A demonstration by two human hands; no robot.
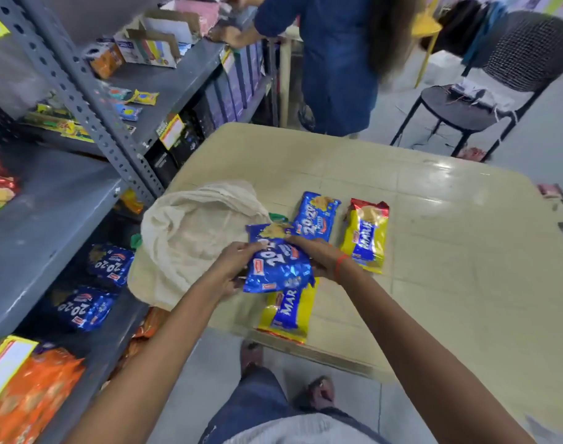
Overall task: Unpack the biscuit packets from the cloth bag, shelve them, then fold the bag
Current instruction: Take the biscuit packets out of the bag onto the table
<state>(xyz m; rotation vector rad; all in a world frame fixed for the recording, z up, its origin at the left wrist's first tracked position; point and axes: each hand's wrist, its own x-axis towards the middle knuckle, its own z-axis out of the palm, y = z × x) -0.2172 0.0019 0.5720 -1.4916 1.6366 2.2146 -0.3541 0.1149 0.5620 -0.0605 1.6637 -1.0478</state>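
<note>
A cream cloth bag (184,238) lies crumpled at the left end of the beige table (434,225). Just above the table, beside the bag, my left hand (233,267) and my right hand (315,254) both grip a blue 20-20 biscuit packet (277,267). A second blue 20-20 packet (317,216) lies flat behind it. A yellow Marie packet (366,238) rests to the right, and another yellow Marie packet (288,312) lies at the table's near edge, partly under the held packet.
A grey metal shelf rack (91,104) stands on the left; its lower shelf holds blue 20-20 packets (110,264) and orange packets (33,386). Another person in blue (331,59) stands beyond the table. A black chair (485,100) is at the back right.
</note>
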